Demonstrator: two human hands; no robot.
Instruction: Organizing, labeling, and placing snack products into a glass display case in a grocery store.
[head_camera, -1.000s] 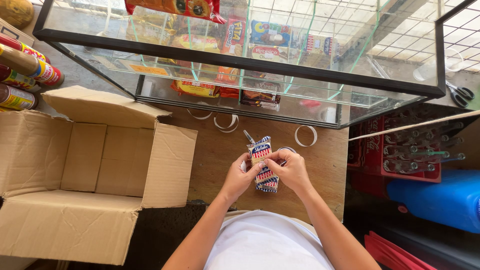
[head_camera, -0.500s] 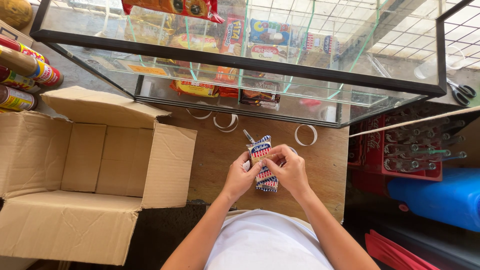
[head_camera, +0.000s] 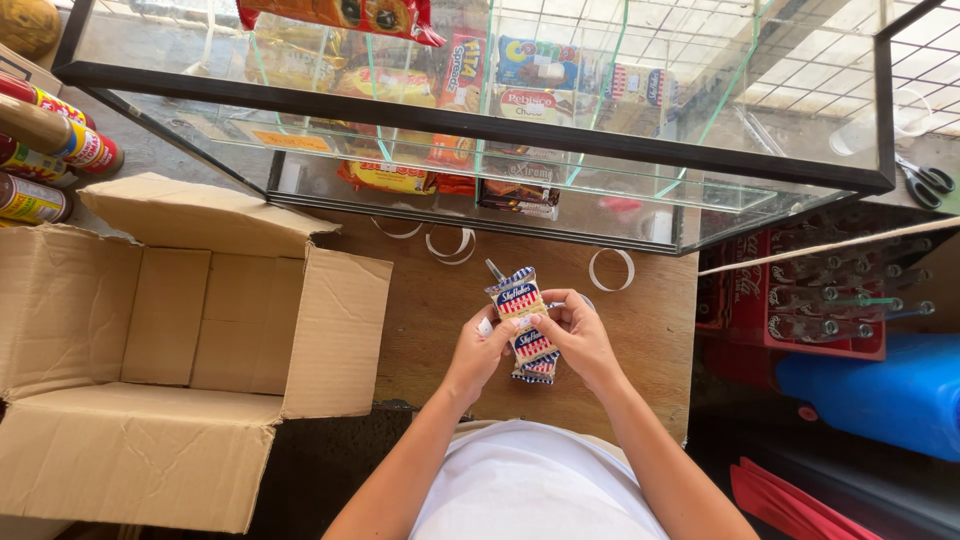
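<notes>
Your left hand (head_camera: 478, 350) and right hand (head_camera: 578, 335) both pinch a strip of cracker packets (head_camera: 524, 325) above the desk (head_camera: 440, 310); tugging unevenly could tear a wrapper.

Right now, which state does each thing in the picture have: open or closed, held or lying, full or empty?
Brown cardboard box: open, flaps spread, empty inside.
Small striped cracker packets: held in both hands above the wooden table.
Left hand: grip closed on the packets.
Right hand: grip closed on the packets.
Glass display case: stocked with snack packs.
Red bottle crate: holds bottles.
</notes>
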